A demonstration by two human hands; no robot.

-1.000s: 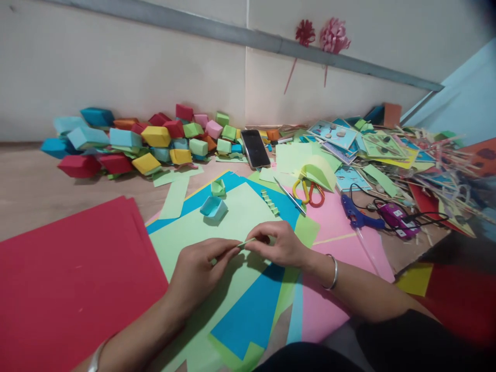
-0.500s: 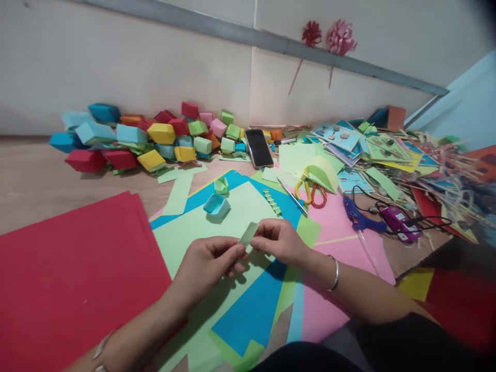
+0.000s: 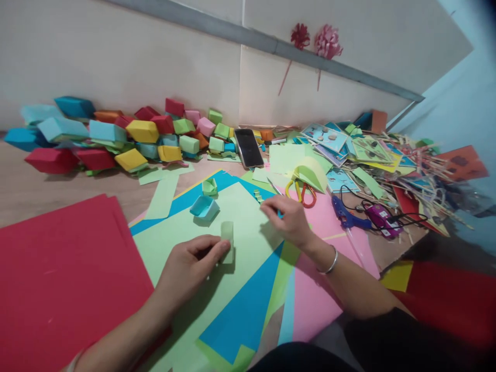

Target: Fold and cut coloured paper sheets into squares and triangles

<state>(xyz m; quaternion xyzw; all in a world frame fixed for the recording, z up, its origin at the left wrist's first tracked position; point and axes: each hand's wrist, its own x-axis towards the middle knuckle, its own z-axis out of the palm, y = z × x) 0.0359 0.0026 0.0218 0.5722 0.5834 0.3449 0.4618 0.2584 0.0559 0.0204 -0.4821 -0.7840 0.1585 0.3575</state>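
My left hand [image 3: 194, 266] pinches a small pale green paper strip [image 3: 227, 238] between thumb and fingers, holding it upright over a large light green sheet [image 3: 248, 217]. My right hand [image 3: 287, 221] is to the right, fingers bent and drawn together. Its fingertips overlap the lower end of a zigzag-folded green paper strip [image 3: 258, 195]; whether they grip it is hidden. Beyond my left hand sit an open light blue paper box [image 3: 204, 207] and a smaller green paper box [image 3: 210, 186].
Red sheets [image 3: 70, 258] lie at left. Many coloured paper blocks [image 3: 143, 132] line the wall. A phone [image 3: 248, 148], scissors [image 3: 308, 195] and a blue glue gun [image 3: 346, 214] with its cord lie beyond and right. Papers and sticks [image 3: 387, 155] heap up at far right.
My hands have come apart. My right hand let go of the pale green strip and moved right to the zigzag strip. My left hand still holds the pale strip, now more upright.
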